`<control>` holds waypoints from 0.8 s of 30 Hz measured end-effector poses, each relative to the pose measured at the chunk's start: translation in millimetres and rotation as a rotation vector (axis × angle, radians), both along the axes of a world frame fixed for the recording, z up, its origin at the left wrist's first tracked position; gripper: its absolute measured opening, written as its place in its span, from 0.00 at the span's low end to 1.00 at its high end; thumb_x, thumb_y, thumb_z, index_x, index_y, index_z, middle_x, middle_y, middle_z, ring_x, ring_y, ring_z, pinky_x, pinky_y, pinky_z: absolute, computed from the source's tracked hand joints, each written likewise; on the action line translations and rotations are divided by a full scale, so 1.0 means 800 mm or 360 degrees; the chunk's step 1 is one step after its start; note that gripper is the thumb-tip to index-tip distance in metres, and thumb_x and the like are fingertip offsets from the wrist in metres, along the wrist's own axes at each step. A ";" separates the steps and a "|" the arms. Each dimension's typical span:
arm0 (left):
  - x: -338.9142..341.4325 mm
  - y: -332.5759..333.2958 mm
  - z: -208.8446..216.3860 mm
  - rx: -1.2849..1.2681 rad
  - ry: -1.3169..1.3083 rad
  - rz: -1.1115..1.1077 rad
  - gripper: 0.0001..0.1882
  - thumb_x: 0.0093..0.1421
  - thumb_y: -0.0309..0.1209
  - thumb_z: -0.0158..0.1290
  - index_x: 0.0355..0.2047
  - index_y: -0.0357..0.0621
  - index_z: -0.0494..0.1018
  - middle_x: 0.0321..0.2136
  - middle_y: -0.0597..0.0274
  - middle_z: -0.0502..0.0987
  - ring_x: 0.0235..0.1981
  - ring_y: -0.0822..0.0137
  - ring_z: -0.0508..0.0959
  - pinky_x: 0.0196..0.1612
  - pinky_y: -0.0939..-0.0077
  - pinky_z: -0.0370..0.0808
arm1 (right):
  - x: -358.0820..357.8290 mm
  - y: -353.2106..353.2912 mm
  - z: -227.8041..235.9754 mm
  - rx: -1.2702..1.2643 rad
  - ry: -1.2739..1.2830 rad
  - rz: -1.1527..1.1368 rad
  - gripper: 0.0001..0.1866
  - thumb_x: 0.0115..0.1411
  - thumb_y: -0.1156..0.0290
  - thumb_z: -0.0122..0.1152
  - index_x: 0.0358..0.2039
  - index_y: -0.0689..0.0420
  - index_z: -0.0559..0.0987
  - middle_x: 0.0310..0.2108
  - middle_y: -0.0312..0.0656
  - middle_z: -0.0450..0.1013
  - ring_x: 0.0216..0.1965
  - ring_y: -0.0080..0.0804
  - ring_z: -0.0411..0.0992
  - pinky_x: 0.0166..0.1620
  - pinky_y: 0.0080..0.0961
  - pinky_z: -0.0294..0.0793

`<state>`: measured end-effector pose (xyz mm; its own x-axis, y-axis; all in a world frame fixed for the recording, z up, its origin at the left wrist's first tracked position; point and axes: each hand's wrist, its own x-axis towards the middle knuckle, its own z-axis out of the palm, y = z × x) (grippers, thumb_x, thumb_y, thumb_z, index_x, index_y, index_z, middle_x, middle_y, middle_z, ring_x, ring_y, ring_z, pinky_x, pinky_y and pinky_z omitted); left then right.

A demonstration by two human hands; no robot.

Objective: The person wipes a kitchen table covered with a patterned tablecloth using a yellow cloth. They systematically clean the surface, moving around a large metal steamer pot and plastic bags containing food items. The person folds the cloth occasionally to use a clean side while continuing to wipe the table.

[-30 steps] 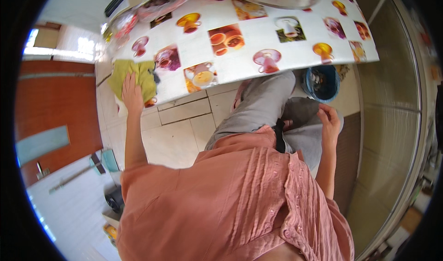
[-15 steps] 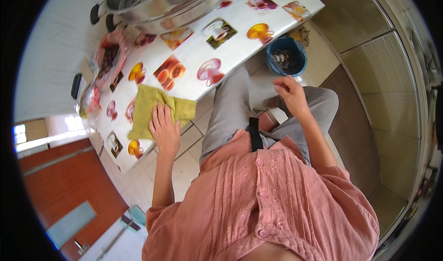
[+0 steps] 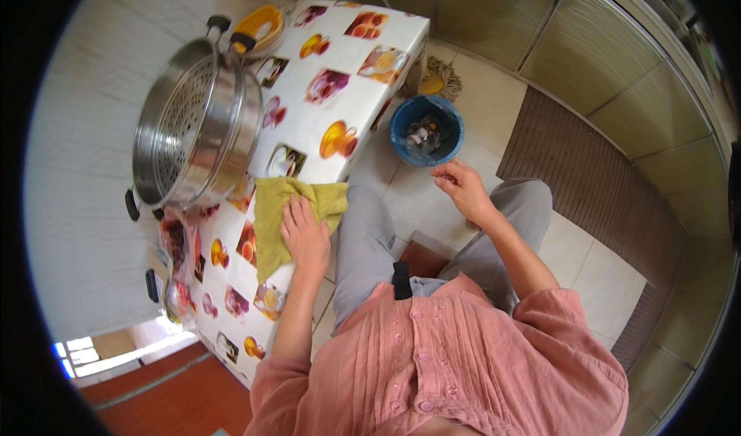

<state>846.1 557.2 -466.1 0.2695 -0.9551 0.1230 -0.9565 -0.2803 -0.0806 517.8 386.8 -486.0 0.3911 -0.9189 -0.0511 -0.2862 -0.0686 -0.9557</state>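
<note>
My left hand [image 3: 303, 234] lies flat, fingers stretched out, on a yellow-green cloth [image 3: 274, 239]. The cloth is spread on the table [image 3: 297, 193] near its edge, and one corner hangs over my left knee. My right hand [image 3: 465, 192] is in the air above the floor, close to the near rim of a blue bucket [image 3: 398, 141]. Its fingers are loosely curled together, and nothing shows in them. Inside the bucket is some crumpled rubbish [image 3: 423, 133].
A stacked steel steamer pot [image 3: 202, 131] with black handles stands on the table's left side. Behind it is an orange basket [image 3: 261, 25]; nearer me lies a pink bag [image 3: 179, 243] of dark items. A mop head [image 3: 444, 77] and brown mat [image 3: 571, 154] lie on the floor.
My view has turned toward the bucket and the far end of the table. My left hand and the cloth have moved along the table's edge toward that end.
</note>
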 end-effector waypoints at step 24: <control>-0.173 -0.564 0.003 -0.0297 0.0049 -0.0271 0.31 0.63 0.43 0.59 0.60 0.37 0.66 0.57 0.42 0.68 0.58 0.41 0.68 0.59 0.45 0.65 | -0.078 -0.115 -0.113 0.0446 -0.0258 -0.0522 0.08 0.65 0.74 0.65 0.42 0.63 0.84 0.38 0.39 0.75 0.38 0.27 0.74 0.43 0.24 0.74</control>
